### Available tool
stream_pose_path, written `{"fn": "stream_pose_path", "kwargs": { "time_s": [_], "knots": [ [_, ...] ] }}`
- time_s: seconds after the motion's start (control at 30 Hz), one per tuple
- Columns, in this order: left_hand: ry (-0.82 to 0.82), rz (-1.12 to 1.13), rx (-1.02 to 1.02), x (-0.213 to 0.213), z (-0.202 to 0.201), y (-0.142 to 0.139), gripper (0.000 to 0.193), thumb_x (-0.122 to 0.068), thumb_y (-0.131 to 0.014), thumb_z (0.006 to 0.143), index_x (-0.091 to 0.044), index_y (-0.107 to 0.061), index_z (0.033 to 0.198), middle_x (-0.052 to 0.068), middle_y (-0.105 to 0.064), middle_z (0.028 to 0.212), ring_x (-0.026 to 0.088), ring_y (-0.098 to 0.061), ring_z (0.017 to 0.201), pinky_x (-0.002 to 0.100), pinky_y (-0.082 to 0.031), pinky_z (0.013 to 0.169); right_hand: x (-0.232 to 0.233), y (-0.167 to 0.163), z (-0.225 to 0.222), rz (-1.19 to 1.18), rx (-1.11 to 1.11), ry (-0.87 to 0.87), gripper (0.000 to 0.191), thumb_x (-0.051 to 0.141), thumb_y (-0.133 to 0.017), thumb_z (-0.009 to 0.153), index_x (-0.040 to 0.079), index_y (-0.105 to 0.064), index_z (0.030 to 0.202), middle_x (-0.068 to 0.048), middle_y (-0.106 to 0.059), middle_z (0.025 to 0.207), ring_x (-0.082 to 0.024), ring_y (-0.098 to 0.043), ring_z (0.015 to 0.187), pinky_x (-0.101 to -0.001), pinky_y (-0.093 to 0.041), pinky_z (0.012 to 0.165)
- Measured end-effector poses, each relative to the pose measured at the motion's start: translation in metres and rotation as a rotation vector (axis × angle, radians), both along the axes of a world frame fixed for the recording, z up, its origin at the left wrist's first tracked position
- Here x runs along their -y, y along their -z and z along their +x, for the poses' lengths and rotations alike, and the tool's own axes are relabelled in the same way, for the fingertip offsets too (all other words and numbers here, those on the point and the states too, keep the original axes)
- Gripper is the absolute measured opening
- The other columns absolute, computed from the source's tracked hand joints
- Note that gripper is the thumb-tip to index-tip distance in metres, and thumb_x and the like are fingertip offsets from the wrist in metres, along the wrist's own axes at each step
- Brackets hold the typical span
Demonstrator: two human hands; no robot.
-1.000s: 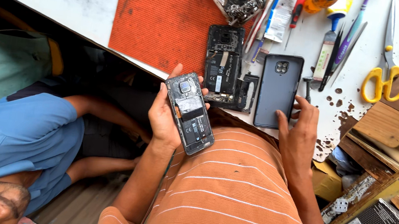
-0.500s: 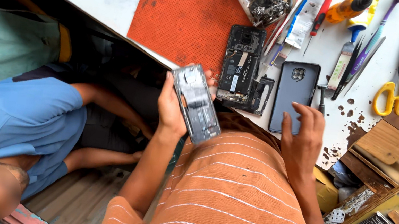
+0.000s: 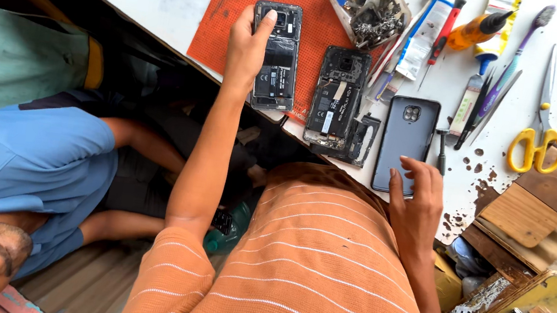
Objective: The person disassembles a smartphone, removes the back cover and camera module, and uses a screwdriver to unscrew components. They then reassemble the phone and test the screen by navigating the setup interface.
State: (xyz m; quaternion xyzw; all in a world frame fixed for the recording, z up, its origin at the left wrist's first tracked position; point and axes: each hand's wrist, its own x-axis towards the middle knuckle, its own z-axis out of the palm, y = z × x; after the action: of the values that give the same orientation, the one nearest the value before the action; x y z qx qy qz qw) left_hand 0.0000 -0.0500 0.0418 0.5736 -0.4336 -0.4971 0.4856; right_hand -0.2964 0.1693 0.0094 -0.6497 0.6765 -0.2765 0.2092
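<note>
Left hand [image 3: 247,43] is clamping fingers on the opened phone [image 3: 277,54], long axis pointing away, on the orange mat [image 3: 228,22]; right hand [image 3: 417,205], fingers spread, is probably touching the back cover [image 3: 405,134].

Left arm stretched long and nearly straight, reaching far forward, bare from the short orange striped sleeve down. The left hand [image 3: 247,43] is at full reach, thumb on top, fingers curled in a grip. Right arm tucked closer, elbow bent by the body; the right hand [image 3: 417,205] lies palm down, fingers spread and fingertips [image 3: 407,169] pressing flat.
</note>
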Motion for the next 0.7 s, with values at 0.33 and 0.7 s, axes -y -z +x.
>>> {"fn": "stream_pose_path", "kwargs": {
  "time_s": [0.33, 0.7],
  "knots": [
    [-0.088, -0.006, 0.661, -0.001, -0.006, -0.005, 0.058, -0.044, -0.064, 0.1, -0.001, -0.06, 0.138, 0.019, -0.064, 0.122, 0.029, -0.066, 0.111, 0.042, -0.052, 0.098, 0.032, -0.018, 0.028, -0.031, -0.047, -0.183, 0.029, 0.016, -0.079, 0.092, 0.004, -0.067, 0.116, -0.01, -0.068, 0.105, -0.026, -0.065, 0.091, -0.0399, -0.054, 0.081],
    [-0.014, 0.006, 0.509, -0.032, -0.012, 0.016, 0.075, -0.048, -0.062, 0.101, -0.001, -0.041, 0.155, 0.025, -0.052, 0.152, 0.039, -0.051, 0.141, 0.047, -0.041, 0.118, 0.06, -0.029, 0.05, 0.147, -0.069, -0.183, 0.05, 0.02, -0.074, 0.093, -0.003, -0.051, 0.13, -0.02, -0.063, 0.102, -0.035, -0.064, 0.089, -0.0476, -0.053, 0.076]
  ]
}}
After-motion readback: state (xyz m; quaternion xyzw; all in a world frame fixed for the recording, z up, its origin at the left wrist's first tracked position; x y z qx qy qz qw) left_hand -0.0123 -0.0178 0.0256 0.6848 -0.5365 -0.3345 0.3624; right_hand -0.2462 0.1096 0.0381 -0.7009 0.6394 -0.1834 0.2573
